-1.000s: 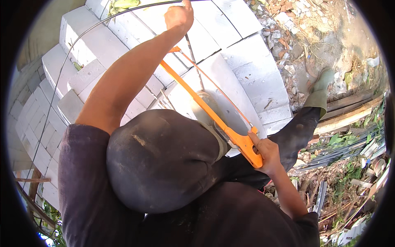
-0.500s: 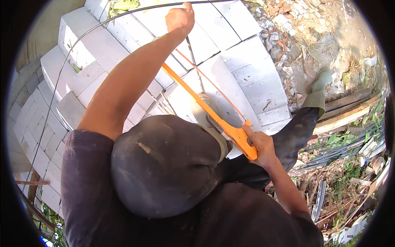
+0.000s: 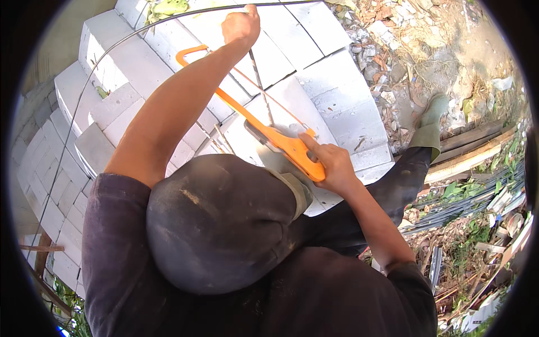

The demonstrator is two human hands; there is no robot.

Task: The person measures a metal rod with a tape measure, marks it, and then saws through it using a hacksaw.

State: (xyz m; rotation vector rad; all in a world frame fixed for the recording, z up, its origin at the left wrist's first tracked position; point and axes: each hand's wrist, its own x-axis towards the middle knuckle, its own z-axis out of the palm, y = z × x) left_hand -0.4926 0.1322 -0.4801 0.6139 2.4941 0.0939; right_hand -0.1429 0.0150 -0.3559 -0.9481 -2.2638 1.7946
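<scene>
My right hand (image 3: 335, 167) is closed round the handle of an orange hacksaw (image 3: 287, 148). The saw's frame passes beneath my left forearm, and its front hook shows beyond the arm. Its thin blade crosses a thin, mottled metal rod (image 3: 261, 84) lying over pale blocks (image 3: 297, 101); whether it bites into the rod I cannot tell. At the top, my left hand (image 3: 241, 27) is closed on a long dark rod (image 3: 196, 11) that curves across the view. The mottled rod runs up to this fist, where its end is hidden.
Rows of pale blocks (image 3: 140, 62) are stacked at the left and ahead. My bent knee (image 3: 219, 219) rises close to the saw, and a green boot (image 3: 432, 121) stands on rubble at right. Wooden planks (image 3: 477, 149) and a bundle of dark rods (image 3: 466, 205) lie beyond it.
My right hand has pushed the hacksaw forward and to the left, so its front hook now shows past my left forearm. My left hand has shifted only slightly.
</scene>
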